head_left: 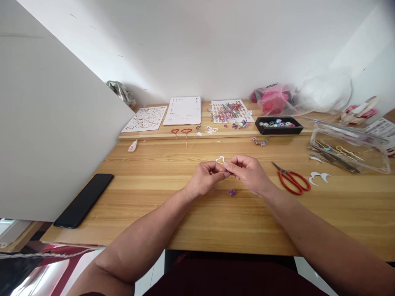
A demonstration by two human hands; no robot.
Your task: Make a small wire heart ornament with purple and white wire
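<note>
A: Both hands are meeting in the middle of it, right over the wooden tabletop (148, 172). Who's got what?

B: Right hand (249, 172) has thumb and forefinger clamped on the white cutout (220, 158), whose looped outline pokes up above the fingertips. Left hand (202, 177) is tight in there too, thumb and finger pinched on purple thread (227, 170) at the cutout's lower end.

A: Fingertips nearly touching! Can you see the wrapping itself?

B: Mostly hidden by the fingers, so I can't tell how far around it goes. But look just below the hands: a purple bobbin (232, 192) lying on the tabletop, a fine strand trailing left from it.

A: And out to the right?

B: Red-handled scissors (291, 179), blades a little apart and pointing up and left, with white crescent pieces (312, 181) just beside the handles. Farther over, a clear plastic box (385, 166) with slim metal pieces inside.

A: Along the back?

B: A black tray (282, 130) of coloured bobbins, red outline shapes (187, 130) on thin stems, and a sheet heaped with colourful ornaments (228, 112).

A: Left flank!

B: Small white glue bottle (132, 146) on its side, and nearer us, a black phone (84, 199) lying flat.
</note>
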